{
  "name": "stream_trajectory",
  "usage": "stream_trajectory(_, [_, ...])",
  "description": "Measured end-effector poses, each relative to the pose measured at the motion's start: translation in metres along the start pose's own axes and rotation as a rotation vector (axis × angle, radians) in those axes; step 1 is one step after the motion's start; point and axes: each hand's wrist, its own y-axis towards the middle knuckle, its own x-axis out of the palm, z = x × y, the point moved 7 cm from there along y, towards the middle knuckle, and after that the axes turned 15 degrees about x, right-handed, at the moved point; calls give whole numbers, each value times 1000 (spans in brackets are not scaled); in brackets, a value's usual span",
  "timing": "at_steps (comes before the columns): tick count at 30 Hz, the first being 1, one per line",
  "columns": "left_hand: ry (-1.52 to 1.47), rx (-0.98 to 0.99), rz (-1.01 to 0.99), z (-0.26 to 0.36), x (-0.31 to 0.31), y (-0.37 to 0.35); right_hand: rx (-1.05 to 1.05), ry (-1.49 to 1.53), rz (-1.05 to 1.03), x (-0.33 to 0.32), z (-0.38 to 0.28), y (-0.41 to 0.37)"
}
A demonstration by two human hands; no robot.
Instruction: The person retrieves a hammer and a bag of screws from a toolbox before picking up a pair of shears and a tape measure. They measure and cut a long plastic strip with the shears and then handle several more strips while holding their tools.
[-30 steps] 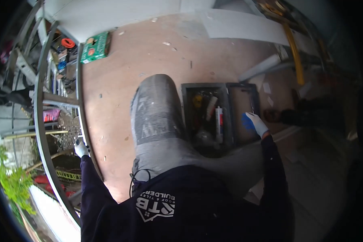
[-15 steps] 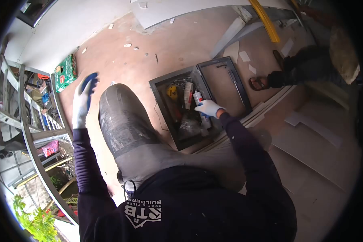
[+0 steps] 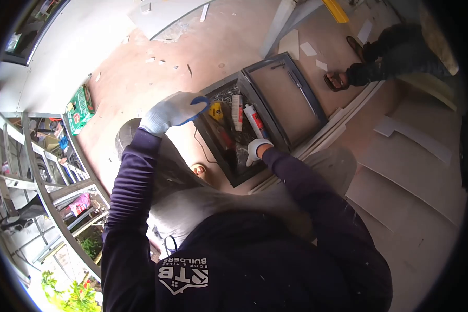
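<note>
An open black box point(image 3: 228, 165) stands on the floor in front of me, its framed lid folded back to the right. Inside lie a white-and-red cartridge point(image 3: 254, 120), a second pale cartridge with a red label point(image 3: 237, 112), a yellow tool part point(image 3: 216, 111) and crumpled clear plastic. My right hand point(image 3: 258, 149), in a white glove, reaches into the box by the lower end of the first cartridge; its fingers are curled and what they hold is hidden. My left hand point(image 3: 178, 111), in a white glove with blue palm, hovers at the box's left edge, fingers stretched out, holding nothing.
A metal ladder point(image 3: 52, 192) lies along the left. Beyond it sits a green carton point(image 3: 79, 110). Another person's sandalled foot point(image 3: 337, 81) is right of the lid. Flat boards point(image 3: 411, 182) and long strips lie at the right, with scraps scattered over the floor.
My left hand has swung right, from beside my knee to the box's edge. My right hand has moved down from the cartridge's side towards the near end of the box.
</note>
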Motion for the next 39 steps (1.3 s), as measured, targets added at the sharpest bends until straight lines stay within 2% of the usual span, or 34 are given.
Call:
stream_trajectory(3, [33, -129, -92, -18, 2, -4, 36, 190, 270, -5, 8, 18])
stream_trajectory(6, [7, -30, 20, -16, 2, 3, -49, 395, 416, -30, 4, 11])
stream_trajectory(7, [11, -6, 28, -13, 2, 4, -147, 420, 465, -38, 1, 6])
stream_trajectory(10, [16, 24, 25, -8, 5, 8, -212, 554, 275, -46, 11, 7])
stream_trajectory(13, [15, -45, -14, -9, 7, 6, -195, 776, 366, -82, 44, -9])
stream_trajectory(16, [48, 25, -8, 3, 12, 12, -179, 903, 501, -98, 78, -4])
stream_trajectory(17, [42, 59, -18, 7, 18, 16, -103, 946, 326, -89, 85, 6])
stream_trajectory(20, [24, 121, -69, 7, 46, 35, -18, 725, -119, -52, 69, 2])
stream_trajectory(21, [14, 118, -103, 0, 58, 42, -5, 570, -176, -47, 61, -16])
stream_trajectory(24, [52, 98, -191, 0, 77, 53, -150, 178, 60, -9, 25, 24])
stream_trajectory(26, [118, 155, -223, -11, 95, 60, -82, 208, 136, -14, 19, 8])
stream_trajectory(28, [184, 111, -291, -20, 108, 63, -54, 185, 168, -13, 14, 16])
stream_trajectory(31, [227, 21, -359, -25, 123, 63, -172, 290, 211, -17, 19, 27])
stream_trajectory(33, [208, -1, -394, -33, 133, 64, -260, 442, 147, -37, 22, 11])
stream_trajectory(35, [135, -22, -343, -40, 134, 68, -352, 600, 19, -60, 26, -3])
stream_trajectory(38, [-95, -26, -163, -65, 125, 75, -488, 699, 134, -105, 39, -44])
stream_trajectory(39, [-254, -95, -115, -69, 120, 75, -458, 764, 27, -120, 41, -67])
